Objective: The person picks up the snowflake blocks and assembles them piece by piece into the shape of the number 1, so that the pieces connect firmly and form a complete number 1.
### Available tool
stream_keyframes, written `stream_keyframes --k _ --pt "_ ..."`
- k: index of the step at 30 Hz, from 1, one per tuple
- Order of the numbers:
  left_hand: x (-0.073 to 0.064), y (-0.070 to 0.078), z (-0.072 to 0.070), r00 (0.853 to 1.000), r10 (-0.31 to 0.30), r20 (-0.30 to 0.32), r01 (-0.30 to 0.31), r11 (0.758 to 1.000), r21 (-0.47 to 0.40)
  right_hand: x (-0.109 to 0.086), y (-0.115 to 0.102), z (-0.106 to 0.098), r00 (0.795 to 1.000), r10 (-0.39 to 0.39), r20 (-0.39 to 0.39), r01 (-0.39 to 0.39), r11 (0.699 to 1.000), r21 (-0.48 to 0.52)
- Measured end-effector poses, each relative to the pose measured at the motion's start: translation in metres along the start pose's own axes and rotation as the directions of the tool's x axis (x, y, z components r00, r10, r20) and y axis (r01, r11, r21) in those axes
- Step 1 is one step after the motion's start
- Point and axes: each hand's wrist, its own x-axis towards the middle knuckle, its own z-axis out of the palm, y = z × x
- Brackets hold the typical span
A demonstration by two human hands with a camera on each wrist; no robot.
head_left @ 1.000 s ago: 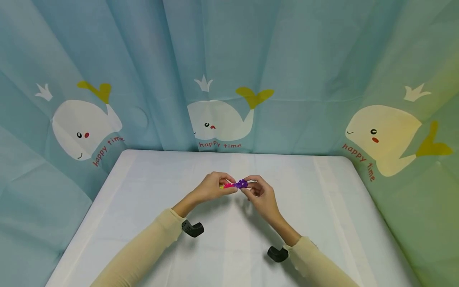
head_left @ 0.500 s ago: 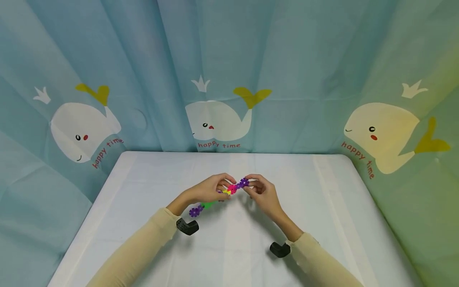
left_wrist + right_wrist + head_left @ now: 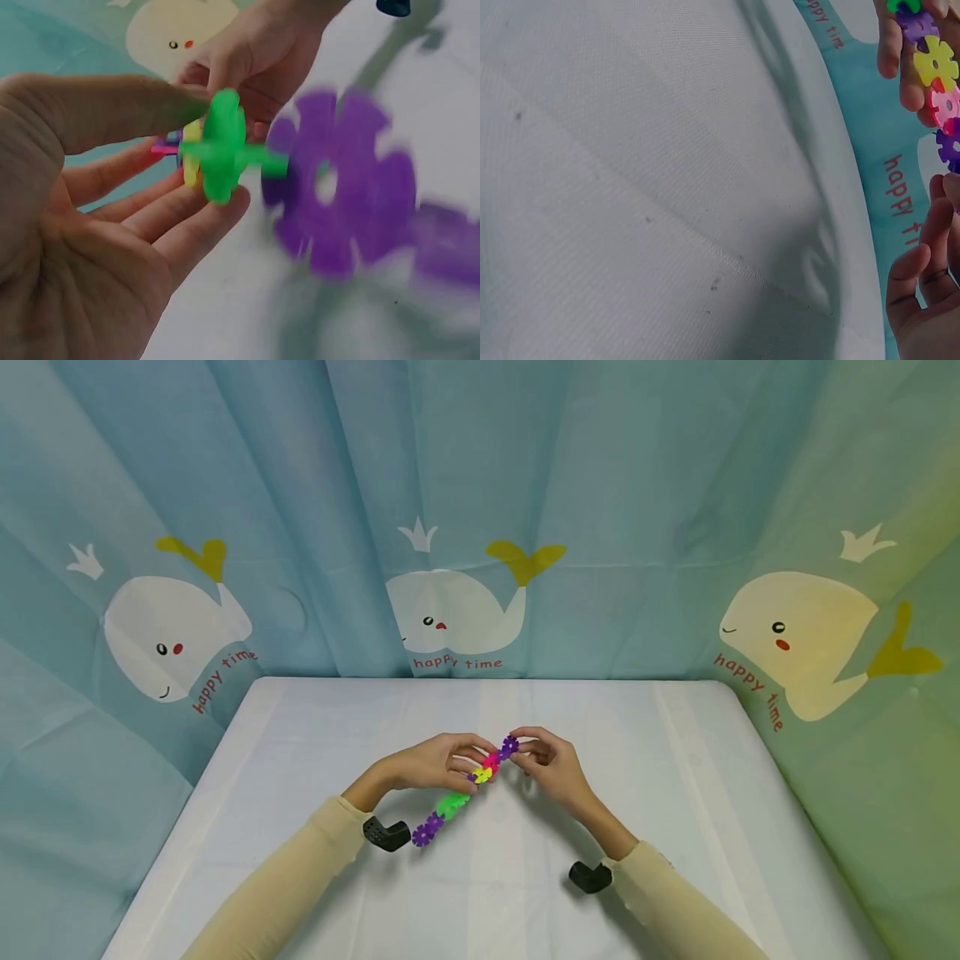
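Observation:
A chain of interlocking flower-shaped plastic discs [image 3: 452, 805] slants above the table in the head view. Purple discs form both ends, with pink, yellow, purple and green ones between. My right hand [image 3: 551, 768] pinches the purple disc [image 3: 510, 745] at the far end between thumb and fingers. My left hand [image 3: 427, 763] holds the chain around its middle, fingers behind the yellow disc [image 3: 482, 774]. In the left wrist view, the left thumb lies at the green disc [image 3: 223, 146], and a blurred purple disc [image 3: 341, 184] sticks out towards the camera.
A white cloth covers the table [image 3: 600, 718]. Behind it and along the sides hangs a blue-green curtain [image 3: 637, 527] printed with whales. A black device [image 3: 387, 835] sits at the left wrist, another black device [image 3: 590, 877] at the right wrist.
The chain's near end has come out from behind the left hand and swung down and right, so more discs show. The left hand has lowered slightly; the right hand keeps its pinch.

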Motion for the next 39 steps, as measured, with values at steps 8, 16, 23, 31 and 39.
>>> stream_keyframes --k 8,16,23,31,39 --pt "-0.003 -0.004 -0.002 0.999 0.016 0.037 -0.014 0.999 -0.051 0.000 0.000 -0.001 1.000 0.018 0.015 -0.018 1.000 -0.017" --pt "-0.006 -0.008 0.000 1.000 -0.006 0.021 0.009 0.988 -0.154 -0.002 -0.001 -0.002 0.999 0.036 0.034 -0.036 0.999 -0.015" --pt "-0.006 -0.016 0.005 0.999 -0.016 -0.044 0.009 0.985 -0.171 -0.002 0.000 -0.001 0.998 0.050 0.044 -0.051 0.998 0.039" --pt "-0.005 -0.023 0.014 0.991 0.018 -0.134 -0.052 0.966 -0.254 -0.003 -0.001 0.008 0.992 0.116 0.055 -0.124 0.977 0.175" --pt "0.001 -0.031 0.021 0.979 0.036 -0.199 -0.095 0.950 -0.298 0.001 -0.006 0.012 0.976 0.213 0.037 -0.216 0.952 0.216"
